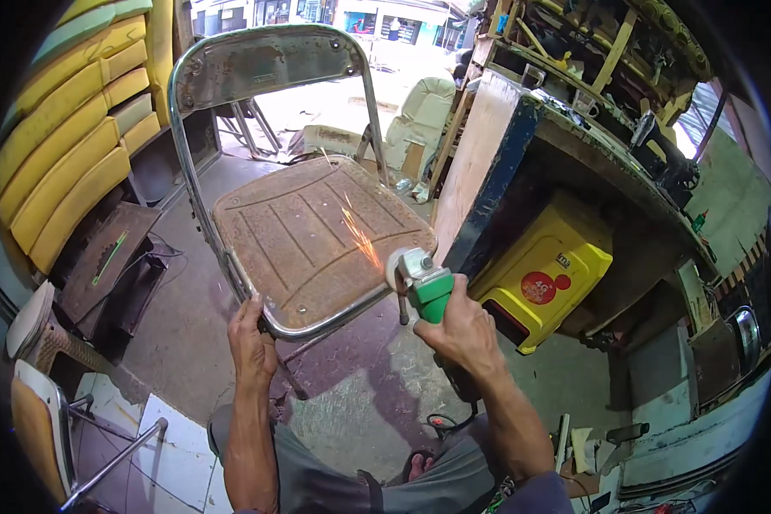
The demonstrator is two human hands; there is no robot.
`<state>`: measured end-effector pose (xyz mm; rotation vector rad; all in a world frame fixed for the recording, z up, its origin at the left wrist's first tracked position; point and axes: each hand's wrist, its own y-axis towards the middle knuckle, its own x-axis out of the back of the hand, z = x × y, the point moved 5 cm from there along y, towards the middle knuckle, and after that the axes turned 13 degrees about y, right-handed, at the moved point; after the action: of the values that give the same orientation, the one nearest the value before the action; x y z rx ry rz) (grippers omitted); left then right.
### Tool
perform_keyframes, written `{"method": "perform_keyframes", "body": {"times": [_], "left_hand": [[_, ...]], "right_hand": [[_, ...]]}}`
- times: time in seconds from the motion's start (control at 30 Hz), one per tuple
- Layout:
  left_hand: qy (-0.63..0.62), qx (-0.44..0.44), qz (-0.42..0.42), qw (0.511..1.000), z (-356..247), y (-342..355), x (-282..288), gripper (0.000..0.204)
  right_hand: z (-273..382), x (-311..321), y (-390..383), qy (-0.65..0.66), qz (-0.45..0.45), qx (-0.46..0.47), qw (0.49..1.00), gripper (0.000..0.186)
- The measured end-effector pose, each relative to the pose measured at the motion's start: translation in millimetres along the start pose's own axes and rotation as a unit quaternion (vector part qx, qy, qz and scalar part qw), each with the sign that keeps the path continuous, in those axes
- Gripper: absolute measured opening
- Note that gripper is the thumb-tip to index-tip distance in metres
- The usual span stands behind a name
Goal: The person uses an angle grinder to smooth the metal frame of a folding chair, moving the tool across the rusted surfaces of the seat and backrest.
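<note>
Rusty chair (317, 236) in the narrow grip of the left hand (252, 343), green grinder (433, 295) snug in the right hand (469, 332).

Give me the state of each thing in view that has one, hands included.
Folding chair: unfolded, rusty.
Grinder: running, throwing orange sparks.
Left hand: closed on the chair's near left corner.
Right hand: closed around the grinder.
Yellow pads: stacked.
Yellow box: sitting under the workbench.
</note>
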<state>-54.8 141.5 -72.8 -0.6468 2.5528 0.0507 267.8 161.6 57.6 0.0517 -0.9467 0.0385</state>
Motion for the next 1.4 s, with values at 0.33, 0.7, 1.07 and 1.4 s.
{"method": "perform_keyframes", "body": {"times": [0.33, 0.7, 1.07, 1.4], "left_hand": [[-0.007, 0.015, 0.015, 1.0, -2, -1, -4, 0.023], [-0.077, 0.053, -0.007, 0.996, 0, -11, -2, 0.028], [-0.105, 0.065, 0.006, 0.992, 8, -1, 9, 0.025], [-0.034, 0.015, 0.027, 0.999, 1, 7, 10, 0.029]], "right_hand": [[-45, 32, 54, -0.024, -0.059, -0.049, 0.997, 0.073], [61, -23, -24, -0.071, 0.076, 0.094, 0.99, 0.076], [78, -28, -24, -0.041, 0.111, 0.086, 0.989, 0.072], [1, 17, 54, -0.088, -0.028, 0.0, 0.996, 0.078]]}}
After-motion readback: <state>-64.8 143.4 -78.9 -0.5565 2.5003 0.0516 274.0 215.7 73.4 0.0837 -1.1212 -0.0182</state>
